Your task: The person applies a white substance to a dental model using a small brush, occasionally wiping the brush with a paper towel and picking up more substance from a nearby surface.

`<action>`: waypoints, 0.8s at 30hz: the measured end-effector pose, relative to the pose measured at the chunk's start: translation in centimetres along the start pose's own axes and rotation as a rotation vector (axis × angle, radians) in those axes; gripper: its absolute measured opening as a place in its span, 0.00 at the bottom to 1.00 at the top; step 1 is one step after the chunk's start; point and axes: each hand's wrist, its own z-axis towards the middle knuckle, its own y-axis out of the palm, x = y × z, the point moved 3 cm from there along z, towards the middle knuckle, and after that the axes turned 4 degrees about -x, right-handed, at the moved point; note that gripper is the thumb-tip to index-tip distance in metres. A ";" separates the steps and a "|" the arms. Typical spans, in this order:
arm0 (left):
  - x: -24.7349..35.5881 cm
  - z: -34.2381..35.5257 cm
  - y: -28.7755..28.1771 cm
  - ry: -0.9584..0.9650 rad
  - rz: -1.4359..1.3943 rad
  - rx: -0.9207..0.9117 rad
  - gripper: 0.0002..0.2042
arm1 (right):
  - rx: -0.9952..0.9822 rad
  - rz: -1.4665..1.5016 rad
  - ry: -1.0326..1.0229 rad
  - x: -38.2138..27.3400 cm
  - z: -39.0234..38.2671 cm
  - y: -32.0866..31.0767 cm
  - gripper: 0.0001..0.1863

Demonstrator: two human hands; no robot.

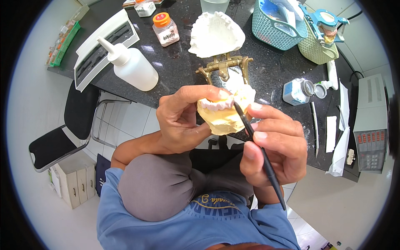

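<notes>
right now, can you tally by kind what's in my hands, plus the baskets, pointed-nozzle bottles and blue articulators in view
Yellow dental model, held: 1
Black pen-shaped tool, held: 1
Baskets: 2 (teal basket, olive basket)
Pointed-nozzle bottle: 1
Blue articulator: 1
Total: 6

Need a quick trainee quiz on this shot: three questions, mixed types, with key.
1. What does the right grip hold?

2. True or false: the left grip holds the yellow plaster dental cast.

3. Which appears directly above the brass-coloured metal frame in the picture?
A) translucent squeeze bottle with conical nozzle
B) white horseshoe-shaped plaster piece
C) grey box-shaped keypad device

Key:
1. A slim black pointed tool.
2. True.
3. B.
</notes>
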 end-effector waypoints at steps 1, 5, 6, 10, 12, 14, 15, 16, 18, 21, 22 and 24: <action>0.0 0.0 0.1 0.000 -0.001 0.000 0.21 | 0.013 0.027 0.008 0.0 0.0 -0.1 0.16; -0.1 0.0 0.1 0.007 -0.018 0.007 0.21 | 0.012 0.047 0.006 0.1 -0.3 -0.2 0.16; -0.1 0.0 0.1 0.009 -0.010 0.006 0.21 | 0.012 0.047 0.006 0.1 -0.3 -0.2 0.16; 0.0 0.1 0.1 0.026 0.025 -0.001 0.21 | -0.008 0.024 0.012 -0.1 -0.3 0.0 0.16; 0.0 0.1 0.1 0.022 0.024 0.007 0.21 | -0.008 0.008 0.013 -0.2 -0.3 0.0 0.16; 0.0 0.1 0.1 0.017 0.018 0.002 0.21 | -0.004 -0.008 0.014 -0.1 -0.3 0.0 0.16; 0.0 0.1 0.1 0.013 0.014 0.000 0.21 | -0.003 -0.012 0.014 -0.1 -0.3 0.0 0.16; 0.0 0.1 0.0 0.013 0.014 0.000 0.21 | 0.001 -0.010 0.013 -0.1 -0.3 0.0 0.16; 0.0 0.1 0.0 0.020 0.027 -0.004 0.21 | 0.005 -0.009 0.013 0.0 -0.3 0.0 0.16; 0.1 0.0 0.0 0.011 0.015 0.000 0.21 | 0.011 -0.009 0.005 0.0 -0.3 0.1 0.16; 0.1 0.0 0.0 0.011 0.017 0.001 0.21 | 0.013 0.000 0.000 0.1 -0.3 0.1 0.16; 0.0 0.1 0.0 0.024 0.010 0.005 0.21 | 0.014 0.007 -0.006 0.1 -0.4 0.1 0.16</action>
